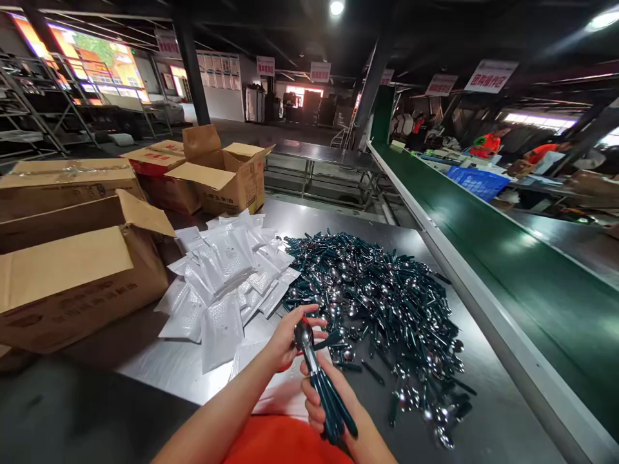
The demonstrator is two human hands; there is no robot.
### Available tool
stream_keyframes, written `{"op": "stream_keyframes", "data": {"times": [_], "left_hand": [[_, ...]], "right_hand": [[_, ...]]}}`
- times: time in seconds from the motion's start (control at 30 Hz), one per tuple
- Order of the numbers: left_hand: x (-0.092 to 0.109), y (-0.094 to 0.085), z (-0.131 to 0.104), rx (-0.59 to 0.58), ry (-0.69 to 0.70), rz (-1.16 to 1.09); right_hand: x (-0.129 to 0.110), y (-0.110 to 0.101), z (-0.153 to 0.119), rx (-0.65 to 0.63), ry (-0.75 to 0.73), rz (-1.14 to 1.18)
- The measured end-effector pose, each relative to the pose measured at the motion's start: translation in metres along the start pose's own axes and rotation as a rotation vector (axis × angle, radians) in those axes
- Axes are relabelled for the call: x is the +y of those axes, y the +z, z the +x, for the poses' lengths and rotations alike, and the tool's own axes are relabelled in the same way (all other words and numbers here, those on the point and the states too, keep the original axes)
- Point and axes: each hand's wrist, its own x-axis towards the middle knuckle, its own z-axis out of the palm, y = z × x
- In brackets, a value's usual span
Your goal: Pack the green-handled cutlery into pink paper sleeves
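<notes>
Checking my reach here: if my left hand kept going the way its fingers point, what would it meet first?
Most likely the pile of spoons just past the left hand, though depth is hard to judge.

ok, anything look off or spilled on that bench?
Nothing damaged. The spoons lie in a loose heap, a few strays trailing toward the near edge of the table. The white pouches are fanned untidily beside an open box. The right hand grips a bundle of spoons; the left hand touches their bowls.
</notes>
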Motion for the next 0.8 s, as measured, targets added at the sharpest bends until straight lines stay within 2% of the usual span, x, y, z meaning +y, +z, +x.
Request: {"op": "stream_keyframes", "data": {"times": [0.13,0.2,0.27,0.4,0.5,0.67,0.8], "left_hand": [[0.0,0.0,-0.001,0.002,0.055,0.228],[0.0,-0.001,-0.001,-0.004,0.068,0.351],[-0.001,-0.003,-0.001,0.036,0.089,0.407],[-0.008,-0.008,-0.002,0.1,0.082,0.4],[-0.011,-0.013,-0.002,0.096,0.051,0.385],[0.008,-0.028,0.003,0.123,0.101,0.279],[0.027,-0.05,0.005,0.194,0.195,0.191]], "right_hand": [[-0.001,-0.003,-0.001,0.018,0.012,-0.082],[-0.001,-0.005,0.003,0.111,0.014,-0.209],[-0.001,-0.007,0.009,0.258,-0.03,-0.354],[-0.008,-0.013,0.022,0.55,-0.367,-0.532],[-0.018,-0.014,0.021,0.645,-0.543,-0.634],[-0.03,-0.009,-0.008,0.664,-0.672,-0.828],[-0.037,-0.017,-0.051,0.824,-0.885,-1.12]]}}
